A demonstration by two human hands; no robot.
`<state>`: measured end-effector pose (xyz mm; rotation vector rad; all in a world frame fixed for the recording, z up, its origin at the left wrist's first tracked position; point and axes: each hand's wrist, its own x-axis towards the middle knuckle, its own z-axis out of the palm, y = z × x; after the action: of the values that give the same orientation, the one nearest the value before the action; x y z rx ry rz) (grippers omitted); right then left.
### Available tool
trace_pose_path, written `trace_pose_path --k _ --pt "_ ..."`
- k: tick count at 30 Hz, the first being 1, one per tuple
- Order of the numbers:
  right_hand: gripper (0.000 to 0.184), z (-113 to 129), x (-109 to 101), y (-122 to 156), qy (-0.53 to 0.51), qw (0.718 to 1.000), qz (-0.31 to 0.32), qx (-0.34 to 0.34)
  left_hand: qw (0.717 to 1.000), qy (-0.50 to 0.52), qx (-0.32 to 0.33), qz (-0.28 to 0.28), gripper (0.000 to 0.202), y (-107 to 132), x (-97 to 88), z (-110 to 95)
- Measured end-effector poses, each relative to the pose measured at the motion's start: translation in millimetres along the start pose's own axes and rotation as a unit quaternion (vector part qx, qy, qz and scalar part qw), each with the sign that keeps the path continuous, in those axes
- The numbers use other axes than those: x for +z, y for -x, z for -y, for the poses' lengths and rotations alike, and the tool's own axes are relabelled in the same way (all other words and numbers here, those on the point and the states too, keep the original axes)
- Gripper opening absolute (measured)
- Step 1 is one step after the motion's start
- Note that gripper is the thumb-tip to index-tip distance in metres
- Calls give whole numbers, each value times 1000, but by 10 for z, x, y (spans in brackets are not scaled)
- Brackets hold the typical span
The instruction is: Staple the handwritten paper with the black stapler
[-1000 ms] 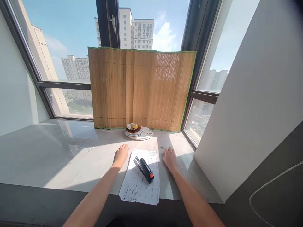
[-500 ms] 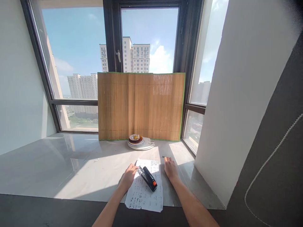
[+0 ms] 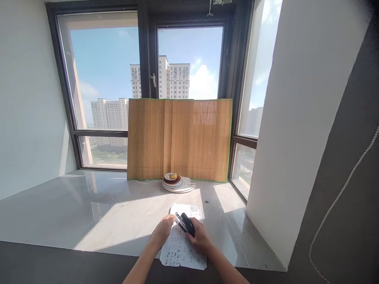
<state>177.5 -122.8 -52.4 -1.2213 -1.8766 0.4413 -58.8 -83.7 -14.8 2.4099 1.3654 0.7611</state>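
Note:
A black stapler [image 3: 182, 223] lies over a sheet of paper [image 3: 177, 248] covered in handwriting, its two arms spread apart and a silvery part along the left one. My right hand [image 3: 199, 236] is wrapped round the stapler's near end, thumb on the near side. With fingers pinched together, my left hand [image 3: 164, 230] meets the far left tip of the stapler; anything smaller between those fingertips is hidden. To the right of the paper rests a small dark grey piece [image 3: 206, 201], too small to name for sure.
Behind the paper, a stack of plates [image 3: 174, 183] with a small yellow item on top stands on the grey sill [image 3: 118, 221]. A bamboo mat [image 3: 180, 138] leans against the window. A white wall [image 3: 272, 157] bounds the right, where a cord [image 3: 340, 197] hangs.
My right hand has come from the small dark piece, right of the paper, back to the stapler and closed round it. My left hand stays at the stapler's tip. The view has tilted slightly up.

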Motion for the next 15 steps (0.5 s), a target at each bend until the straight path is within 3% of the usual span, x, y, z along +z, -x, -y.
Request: trace_pose_path --k 6,15 --pt "49 -226 68 2 -28 998 -36 45 998 61 -7 13 32 21 11 17" --pt "46 -205 52 15 -33 998 -40 47 998 34 46 -12 29 -2 141 177"
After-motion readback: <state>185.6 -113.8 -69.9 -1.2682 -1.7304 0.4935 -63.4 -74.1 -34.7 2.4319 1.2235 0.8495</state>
